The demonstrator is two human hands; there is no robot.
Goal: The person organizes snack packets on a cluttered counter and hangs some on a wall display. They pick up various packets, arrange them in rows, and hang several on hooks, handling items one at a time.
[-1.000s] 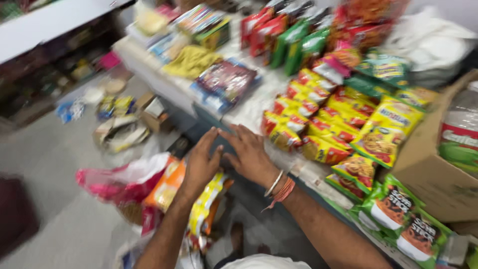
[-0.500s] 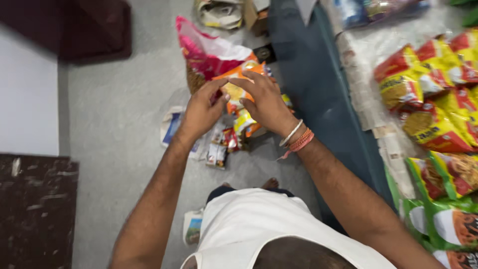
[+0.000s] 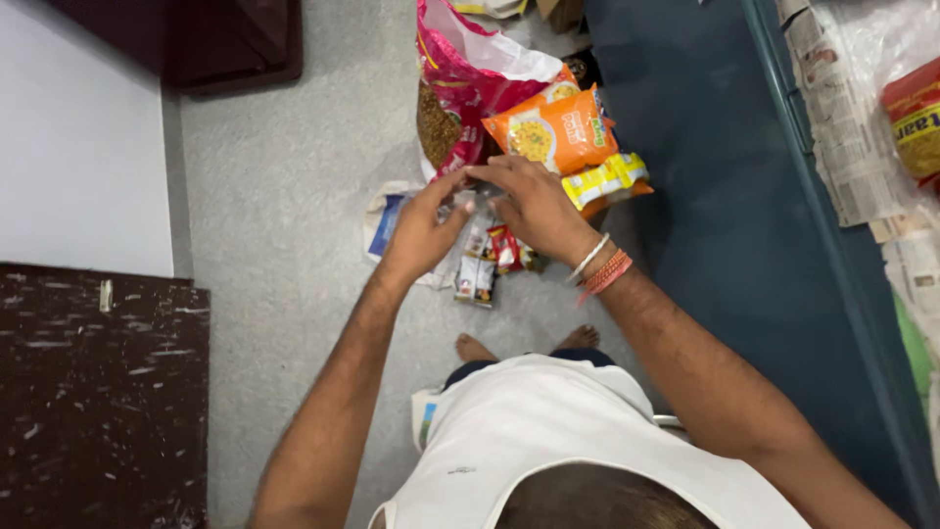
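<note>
Above the grey floor [image 3: 284,196], beside the blue counter [image 3: 725,196]:
Left hand [image 3: 423,230]: fingers curled, pinching one end of a small clear wrapper [image 3: 477,196].
Right hand [image 3: 534,206]: fingers bent, pinching the other end of the same wrapper, touching the left fingertips; bangles [image 3: 599,269] at the wrist.
Wrapper: held between both hands, just in front of the orange noodle packet [image 3: 553,129]; contents too blurred to tell.
Orange noodle packet: just beyond the hands, leaning on the pink bag [image 3: 465,73].
Yellow packet [image 3: 607,181]: just right of the right hand, below the orange one.
Small sachets [image 3: 490,257]: on the floor, directly under the hands.
Bare feet [image 3: 524,345]: nearer than the sachets.
Newspaper [image 3: 842,127]: on the counter, well right of the noodle packet.
</note>
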